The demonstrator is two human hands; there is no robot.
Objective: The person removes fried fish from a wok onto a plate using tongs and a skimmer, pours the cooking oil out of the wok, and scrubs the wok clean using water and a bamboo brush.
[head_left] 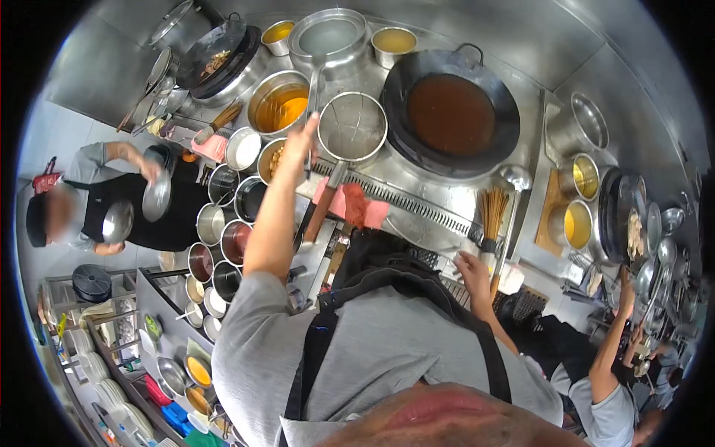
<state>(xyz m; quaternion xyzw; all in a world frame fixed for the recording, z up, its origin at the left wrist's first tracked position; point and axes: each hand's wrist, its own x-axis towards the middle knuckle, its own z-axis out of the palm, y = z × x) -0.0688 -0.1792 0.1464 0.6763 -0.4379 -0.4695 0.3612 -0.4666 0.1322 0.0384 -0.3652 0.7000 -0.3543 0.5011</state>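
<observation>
My left hand (299, 143) is closed round the long metal handle of a ladle (315, 86), whose upper end reaches over the water pot (328, 37). Beside that hand lies a round wire strainer (352, 127) with a wooden handle, and a pot of orange liquid (281, 106) stands beyond it. My right hand (474, 274) hangs low at the counter's near edge, fingers apart and holding nothing, close to an upright bamboo brush (491, 212). A black wok (452, 112) of brown liquid sits ahead, between and beyond my hands.
A red cloth (357, 205) lies on the counter's front edge. Several pots (237, 240) crowd the left side. A co-worker (112, 197) holds metal bowls at far left. Another person's arm (614, 328) reaches toward ladles at right. A metal ladle bowl (515, 177) rests right of the wok.
</observation>
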